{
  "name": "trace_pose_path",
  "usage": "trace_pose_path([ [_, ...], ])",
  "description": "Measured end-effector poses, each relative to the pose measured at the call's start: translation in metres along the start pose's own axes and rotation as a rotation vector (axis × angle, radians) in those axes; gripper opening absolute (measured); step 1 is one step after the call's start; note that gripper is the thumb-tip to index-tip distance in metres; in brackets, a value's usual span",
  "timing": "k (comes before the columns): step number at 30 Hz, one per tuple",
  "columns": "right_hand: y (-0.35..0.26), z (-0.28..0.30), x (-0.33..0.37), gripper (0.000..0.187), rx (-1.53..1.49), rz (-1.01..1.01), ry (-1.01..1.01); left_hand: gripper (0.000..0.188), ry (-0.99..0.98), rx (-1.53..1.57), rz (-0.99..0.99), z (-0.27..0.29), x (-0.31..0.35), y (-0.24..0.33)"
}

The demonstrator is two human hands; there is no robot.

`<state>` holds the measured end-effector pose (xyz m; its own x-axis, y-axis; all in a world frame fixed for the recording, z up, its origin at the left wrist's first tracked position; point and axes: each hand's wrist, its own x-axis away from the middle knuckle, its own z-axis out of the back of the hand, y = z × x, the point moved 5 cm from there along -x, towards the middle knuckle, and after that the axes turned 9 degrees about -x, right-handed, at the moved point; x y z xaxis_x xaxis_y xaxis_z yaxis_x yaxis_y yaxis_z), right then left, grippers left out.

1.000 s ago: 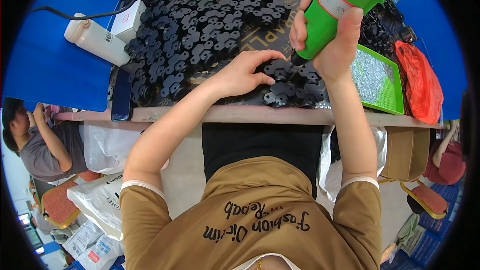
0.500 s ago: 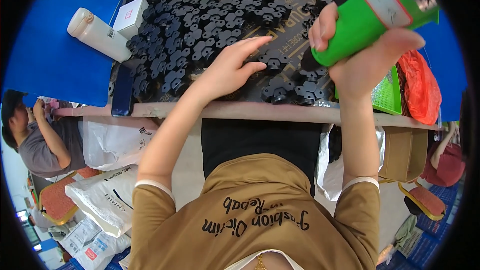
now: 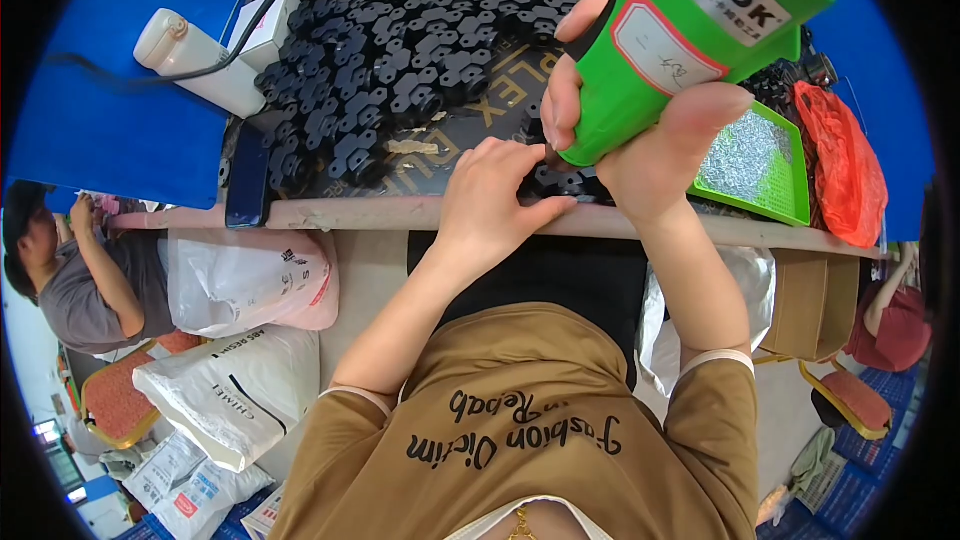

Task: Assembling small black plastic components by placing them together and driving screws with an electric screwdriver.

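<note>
My right hand [image 3: 640, 140] grips a bright green electric screwdriver [image 3: 690, 30] held tip-down over the near edge of the work table [image 3: 400, 212]. My left hand [image 3: 495, 195] rests right beside the tool's tip, fingers pinching a small black plastic part [image 3: 560, 182] at the table's edge. A big heap of the same black plastic parts [image 3: 400, 50] covers the table beyond both hands. The screwdriver's tip is hidden behind my fingers.
A green tray of small silver screws [image 3: 755, 160] and a red plastic bag [image 3: 845, 165] lie right. A white bottle [image 3: 195, 60], a small white box [image 3: 265, 30] and a dark phone [image 3: 247, 180] sit left. Filled sacks [image 3: 245, 280] and another seated person [image 3: 75, 270] are lower left.
The green screwdriver and my right hand have come closer and lower toward the table's near edge. My left hand drew back from the heap to the edge beside the tool's tip.
</note>
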<state>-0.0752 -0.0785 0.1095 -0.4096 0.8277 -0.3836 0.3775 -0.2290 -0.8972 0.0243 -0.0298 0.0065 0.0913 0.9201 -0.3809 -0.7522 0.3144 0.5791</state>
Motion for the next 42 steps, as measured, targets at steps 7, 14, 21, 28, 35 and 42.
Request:
trace_pose_path([
  [7, 0.006, -0.005, -0.002, 0.112, -0.027, -0.022, -0.072, 0.041, -0.025, -0.053, 0.007, -0.004, 0.0, 0.0],
  [14, 0.01, -0.003, -0.001, 0.109, -0.047, -0.055, -0.125, 0.044, -0.049, -0.05, 0.0, -0.008, -0.003, 0.004],
  [21, 0.014, -0.003, -0.002, 0.107, -0.056, -0.079, -0.185, 0.041, -0.008, -0.033, -0.032, -0.005, -0.004, 0.005],
  [28, -0.005, 0.004, -0.012, 0.107, -0.062, 0.107, 0.005, 0.048, -0.01, -0.144, -0.017, -0.011, -0.002, 0.004],
  [35, -0.021, 0.048, 0.003, 0.112, -0.12, 0.084, 0.111, 0.052, 0.085, -0.167, -0.056, -0.006, 0.0, 0.005],
  [42, -0.011, 0.046, 0.014, 0.108, -0.083, 0.1, 0.181, 0.051, 0.07, -0.147, -0.073, -0.008, -0.002, 0.004],
])
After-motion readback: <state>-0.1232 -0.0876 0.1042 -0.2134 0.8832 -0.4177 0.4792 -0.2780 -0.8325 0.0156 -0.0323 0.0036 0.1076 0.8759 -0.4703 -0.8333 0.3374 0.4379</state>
